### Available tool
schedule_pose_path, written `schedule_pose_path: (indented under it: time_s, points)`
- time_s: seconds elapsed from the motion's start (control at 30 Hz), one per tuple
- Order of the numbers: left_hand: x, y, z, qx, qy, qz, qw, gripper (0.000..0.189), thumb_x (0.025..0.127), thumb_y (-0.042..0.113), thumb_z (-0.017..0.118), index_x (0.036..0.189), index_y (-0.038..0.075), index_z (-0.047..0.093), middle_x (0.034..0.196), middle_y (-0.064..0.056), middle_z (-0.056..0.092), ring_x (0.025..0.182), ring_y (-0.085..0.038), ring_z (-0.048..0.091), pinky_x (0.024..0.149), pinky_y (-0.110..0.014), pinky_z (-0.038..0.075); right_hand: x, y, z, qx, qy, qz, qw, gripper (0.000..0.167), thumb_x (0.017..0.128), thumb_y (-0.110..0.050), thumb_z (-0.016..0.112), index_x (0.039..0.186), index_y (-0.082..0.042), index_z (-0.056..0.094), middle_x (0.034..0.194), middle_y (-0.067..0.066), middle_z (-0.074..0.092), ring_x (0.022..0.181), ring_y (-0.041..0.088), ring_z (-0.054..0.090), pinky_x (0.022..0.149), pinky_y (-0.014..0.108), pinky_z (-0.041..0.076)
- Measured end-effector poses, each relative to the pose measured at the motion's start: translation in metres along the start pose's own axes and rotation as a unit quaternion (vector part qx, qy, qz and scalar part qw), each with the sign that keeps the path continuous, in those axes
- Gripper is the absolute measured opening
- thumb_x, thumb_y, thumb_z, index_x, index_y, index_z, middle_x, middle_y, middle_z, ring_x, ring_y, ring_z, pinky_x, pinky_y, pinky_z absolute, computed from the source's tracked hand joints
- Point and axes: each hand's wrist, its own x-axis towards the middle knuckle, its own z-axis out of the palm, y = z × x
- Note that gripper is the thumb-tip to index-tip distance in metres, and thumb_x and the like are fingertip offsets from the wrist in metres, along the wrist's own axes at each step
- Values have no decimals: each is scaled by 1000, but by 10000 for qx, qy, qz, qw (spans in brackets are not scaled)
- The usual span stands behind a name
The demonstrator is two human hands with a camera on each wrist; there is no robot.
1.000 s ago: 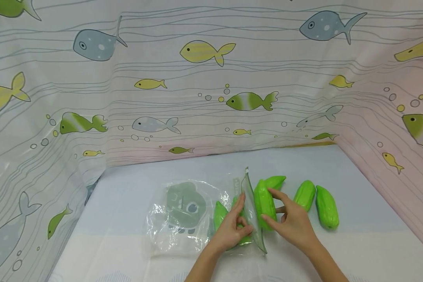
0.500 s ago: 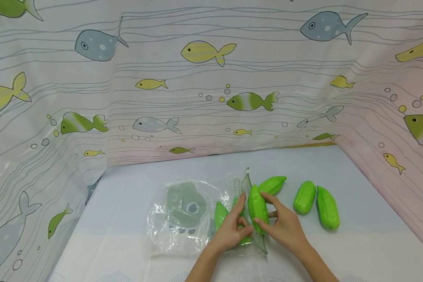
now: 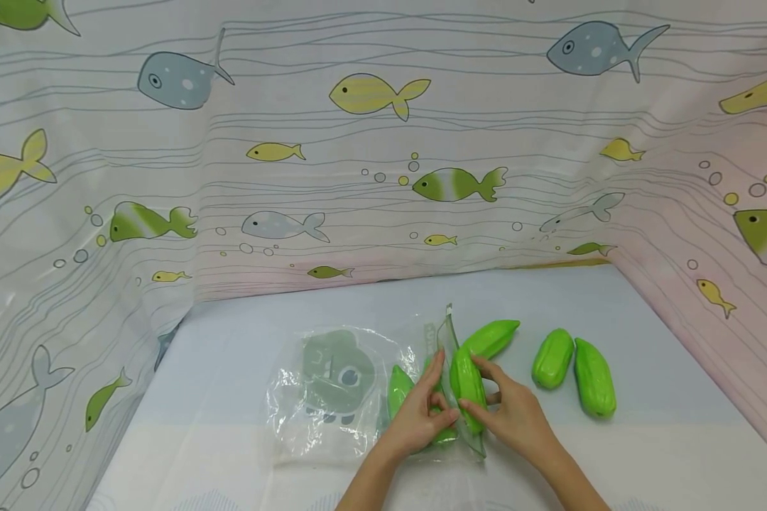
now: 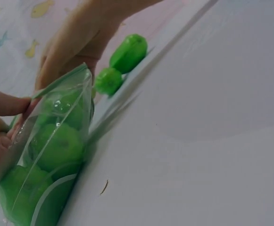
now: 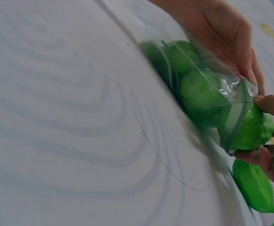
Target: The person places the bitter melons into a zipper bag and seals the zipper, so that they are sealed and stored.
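A clear zip bag (image 3: 294, 433) with a green cartoon print lies flat, its mouth facing right. My left hand (image 3: 418, 419) lies over its mouth end and pinches the upper edge between thumb and fingers, so the mouth gapes. Several green, ridged, elongated fruits are inside; one fruit (image 3: 399, 389) shows left of that hand. My right hand (image 3: 514, 410) grips another green fruit (image 3: 466, 387) at the mouth, thumb on the near side. In the right wrist view this fruit (image 5: 254, 129) is partly behind the bag's zip strip (image 5: 237, 117), its outer end sticking out.
Just behind the held fruit lies a loose green fruit (image 3: 497, 336). Two more, a shorter fruit (image 3: 552, 358) and a longer fruit (image 3: 594, 377), lie side by side to the right. A fish-print curtain (image 3: 371, 213) encloses the white table (image 3: 230, 355).
My right hand has carried its fruit left and slightly toward me, into the bag's mouth. The fruit behind it shows more fully. My left hand and the bag have stayed nearly still.
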Motion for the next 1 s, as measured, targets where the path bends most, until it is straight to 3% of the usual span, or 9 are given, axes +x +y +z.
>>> schedule_pose_path:
  time_s: [0.23,0.6,0.8,1.0]
  points:
    - [1,1,1,-33,96,-196,9998,91,85,-12,63,155,13,10,160,-13,0,70,-6,57,65,-26,57,-2,-1,-11,281,-620,83,9976,58,91,-28,67,143,-11,46,134,15,56,82,13,68,63,21,53]
    - [2,-1,3,56,139,-106,9998,92,83,-14,62,155,11,11,160,-16,2,70,-5,56,66,-26,58,-5,-4,-11,537,-1076,81,9927,56,90,-19,69,140,-5,47,133,20,55,76,7,67,61,20,53]
    - [2,0,3,95,144,-81,9998,92,83,-14,63,155,10,11,160,-16,2,70,-5,56,66,-26,57,-7,-6,-7,801,-1061,50,9911,58,90,-15,68,140,-2,44,130,25,55,71,5,65,57,21,53]
    - [2,0,3,117,137,-67,9998,92,83,-12,63,155,11,10,160,-16,1,71,-4,56,65,-24,57,-8,-5,-4,665,-1096,-255,9914,58,90,-11,68,141,-4,42,124,26,59,63,4,60,53,22,50]
